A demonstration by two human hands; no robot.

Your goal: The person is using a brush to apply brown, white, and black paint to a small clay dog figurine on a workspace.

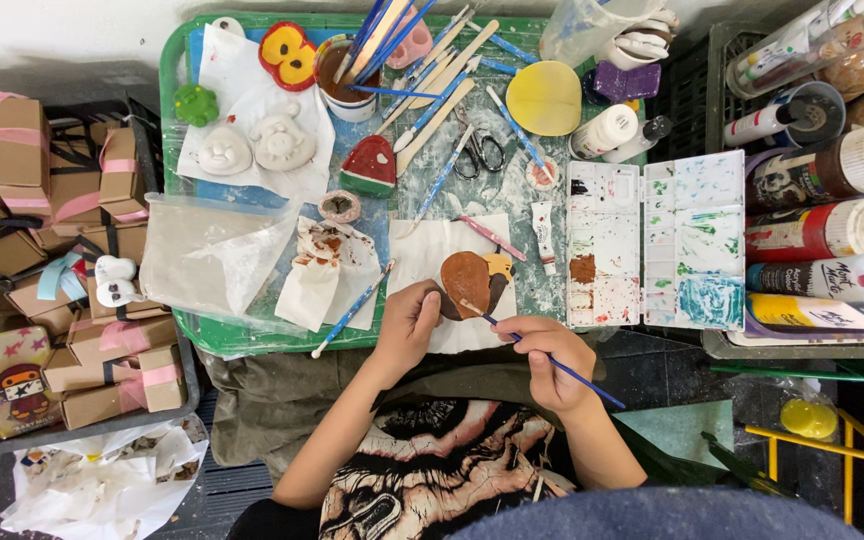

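Observation:
My left hand (407, 322) grips the left edge of a small plaster figure (467, 282), painted brown with a yellow part at its right. The figure rests on a white paper sheet (422, 255) at the front of a green tray (174, 60). My right hand (544, 356) holds a blue-handled paintbrush (562, 368), and its tip touches the figure's lower brown part. Just right of the sheet lies a white paint palette (604, 245) with a brown patch.
Unpainted white figures (252, 148), a cup of brushes (347, 85), scissors (479, 152), a red slice-shaped piece (372, 168) and a plastic bag (214, 250) lie on the tray. Paint bottles (822, 230) crowd the right. Small cardboard boxes (72, 200) fill the left bin.

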